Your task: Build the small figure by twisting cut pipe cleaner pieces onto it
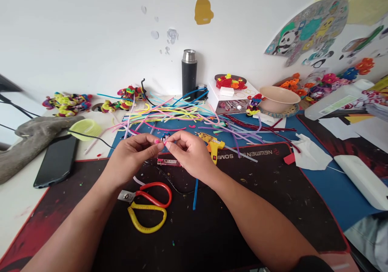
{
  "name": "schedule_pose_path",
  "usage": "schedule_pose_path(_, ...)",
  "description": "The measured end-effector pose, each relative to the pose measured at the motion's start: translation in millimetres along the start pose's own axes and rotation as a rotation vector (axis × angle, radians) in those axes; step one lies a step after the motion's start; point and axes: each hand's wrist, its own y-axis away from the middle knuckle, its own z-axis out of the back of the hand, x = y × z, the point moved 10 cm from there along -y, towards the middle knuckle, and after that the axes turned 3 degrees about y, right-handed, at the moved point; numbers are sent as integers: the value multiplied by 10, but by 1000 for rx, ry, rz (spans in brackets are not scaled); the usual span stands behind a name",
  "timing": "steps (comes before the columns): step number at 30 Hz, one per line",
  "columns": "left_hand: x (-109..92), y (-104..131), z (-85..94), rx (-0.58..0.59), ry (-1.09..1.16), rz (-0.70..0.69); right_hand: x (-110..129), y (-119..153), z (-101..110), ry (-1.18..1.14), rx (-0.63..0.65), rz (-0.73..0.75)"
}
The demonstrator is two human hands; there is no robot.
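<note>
My left hand (133, 154) and my right hand (190, 152) meet over the mat, fingers pinched together. Between their fingertips is a short pink piece of pipe cleaner (165, 141), mostly covered by the fingers. Just behind the fingertips a small blue and white thing (165, 135) shows, too small to make out. A pink lighter (167, 161) lies below the hands. To the right of my right hand is a yellow glue gun (216, 144), partly hidden by it. Scissors with red and yellow handles (148, 207) lie on the dark mat (206, 231) nearer to me.
Loose coloured pipe cleaners (169, 114) are heaped behind the hands. A black thermos (189, 76) stands by the wall. A white box (233, 96) and a beige bowl (279, 99) are at the back right. On the left lie a phone (57, 161) and finished pipe-cleaner figures (68, 103).
</note>
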Motion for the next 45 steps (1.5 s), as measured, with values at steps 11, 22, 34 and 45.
schedule_pose_path(11, -384, 132, 7, -54, -510, -318, 72, 12, -8, 246, 62, 22)
schedule_pose_path(22, -85, 28, 90, -149, 27, -33, 25, 1, -21, -17, 34, -2)
schedule_pose_path(34, 29, -8, 115, -46, 46, -30, 11, 4, 18, 39, -15, 18)
schedule_pose_path(45, -135, 39, 21, -48, -98, -68, 26, 11, 10, 54, -22, 12)
